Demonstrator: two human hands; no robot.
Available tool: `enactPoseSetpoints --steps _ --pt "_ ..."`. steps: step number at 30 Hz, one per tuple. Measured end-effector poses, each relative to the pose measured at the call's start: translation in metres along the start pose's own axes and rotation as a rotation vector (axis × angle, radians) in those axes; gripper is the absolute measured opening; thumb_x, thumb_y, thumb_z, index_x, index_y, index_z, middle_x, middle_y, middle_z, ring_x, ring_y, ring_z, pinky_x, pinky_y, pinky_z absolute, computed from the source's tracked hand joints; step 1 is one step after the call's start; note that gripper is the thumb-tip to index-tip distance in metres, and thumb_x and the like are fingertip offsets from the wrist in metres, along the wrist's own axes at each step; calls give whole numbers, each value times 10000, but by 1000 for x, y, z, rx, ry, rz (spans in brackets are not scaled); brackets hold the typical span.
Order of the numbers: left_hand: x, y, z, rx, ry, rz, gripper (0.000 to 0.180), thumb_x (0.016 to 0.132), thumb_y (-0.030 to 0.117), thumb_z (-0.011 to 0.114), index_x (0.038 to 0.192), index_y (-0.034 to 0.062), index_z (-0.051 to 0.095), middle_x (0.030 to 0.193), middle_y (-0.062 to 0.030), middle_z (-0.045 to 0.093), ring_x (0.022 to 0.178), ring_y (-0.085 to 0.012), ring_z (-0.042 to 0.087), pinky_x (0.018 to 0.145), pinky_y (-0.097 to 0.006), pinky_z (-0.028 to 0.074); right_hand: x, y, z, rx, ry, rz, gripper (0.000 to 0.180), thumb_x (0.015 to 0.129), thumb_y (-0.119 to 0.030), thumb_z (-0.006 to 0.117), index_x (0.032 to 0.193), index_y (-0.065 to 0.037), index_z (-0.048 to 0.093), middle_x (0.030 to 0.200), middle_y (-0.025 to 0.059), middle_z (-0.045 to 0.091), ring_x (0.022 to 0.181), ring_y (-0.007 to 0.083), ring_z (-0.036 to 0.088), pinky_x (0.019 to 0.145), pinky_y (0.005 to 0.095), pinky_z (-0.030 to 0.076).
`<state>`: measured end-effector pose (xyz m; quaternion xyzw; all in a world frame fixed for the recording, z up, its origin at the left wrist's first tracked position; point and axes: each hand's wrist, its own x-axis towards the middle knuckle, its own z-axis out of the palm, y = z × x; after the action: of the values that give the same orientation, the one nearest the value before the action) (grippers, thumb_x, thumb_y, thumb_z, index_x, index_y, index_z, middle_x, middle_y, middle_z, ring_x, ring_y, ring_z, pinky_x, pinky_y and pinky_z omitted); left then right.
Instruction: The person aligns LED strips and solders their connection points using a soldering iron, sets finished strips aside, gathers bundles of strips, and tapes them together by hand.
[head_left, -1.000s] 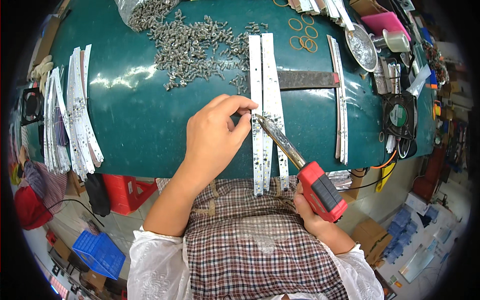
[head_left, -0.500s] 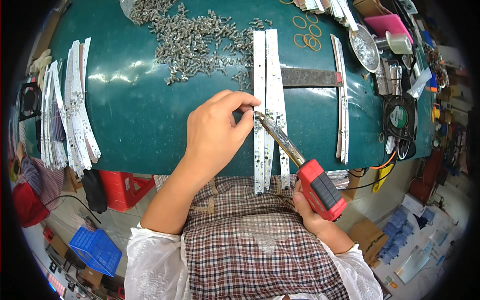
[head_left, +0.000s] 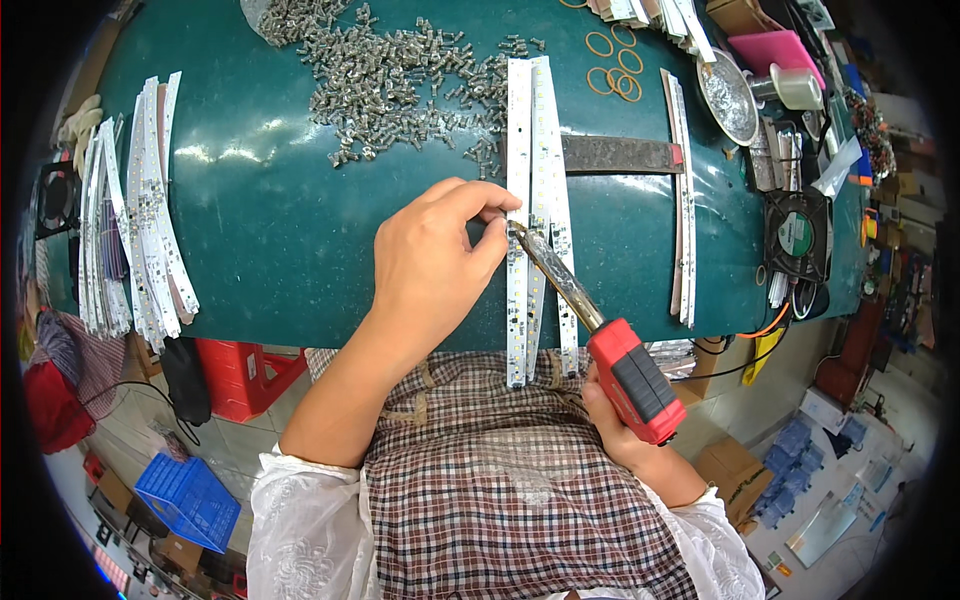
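Several narrow white LED circuit strips (head_left: 519, 150) lie fanned together over the near table edge. At their left edge my left hand (head_left: 430, 260) is closed in a pinch, fingertips against the strip; whatever sits between them is too small to make out. My right hand (head_left: 622, 430) is wrapped around the red and black handle of a soldering gun (head_left: 633, 380). Its metal barrel slants up to the left, and the tip meets the strip right beside my left fingertips. A dark flat bar (head_left: 620, 155) lies crosswise by the strips.
A heap of small metal connectors (head_left: 390, 90) covers the far middle. LED strip stacks (head_left: 155, 220) lie at the left, a thinner stack (head_left: 683, 200) at the right. Rubber bands (head_left: 612, 70), a metal dish (head_left: 729, 100), a solder spool (head_left: 795, 88) and a small fan (head_left: 798, 235) are farther right.
The soldering gun's handle has shifted slightly up and left, its tip staying at the same spot. The strips have moved very slightly; my left hand holds its place.
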<state>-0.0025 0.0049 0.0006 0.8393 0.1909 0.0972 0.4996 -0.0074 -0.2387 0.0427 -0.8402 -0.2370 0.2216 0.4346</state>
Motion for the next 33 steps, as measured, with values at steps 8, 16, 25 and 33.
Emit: enactPoseSetpoints --steps 8,16,25,33 --pt "0 0 0 -13 3 -7 202 775 25 687 959 93 736 848 -4 677 498 -68 434 487 -234 372 -9 9 3 -23 73 -31 224 702 67 676 920 35 640 857 148 628 680 289 623 593 345 500" --pt "0 0 0 -14 5 -9 186 781 31 687 949 94 737 832 -1 667 494 -72 433 486 -241 371 -6 5 2 6 16 39 205 708 60 664 908 40 629 830 155 618 673 303 617 589 352 494" --pt "1 2 -2 -16 -5 -25 178 788 34 687 949 92 736 820 3 659 505 -69 433 493 -240 370 -21 9 -15 -85 36 97 150 774 48 642 919 11 632 814 122 610 667 266 614 600 332 491" --pt "-2 3 -4 -37 -9 -38 182 794 8 683 956 75 735 864 -5 676 494 -56 420 490 -229 358 27 7 -45 170 575 62 162 938 -34 570 1094 -17 532 808 35 556 698 120 566 621 259 471"
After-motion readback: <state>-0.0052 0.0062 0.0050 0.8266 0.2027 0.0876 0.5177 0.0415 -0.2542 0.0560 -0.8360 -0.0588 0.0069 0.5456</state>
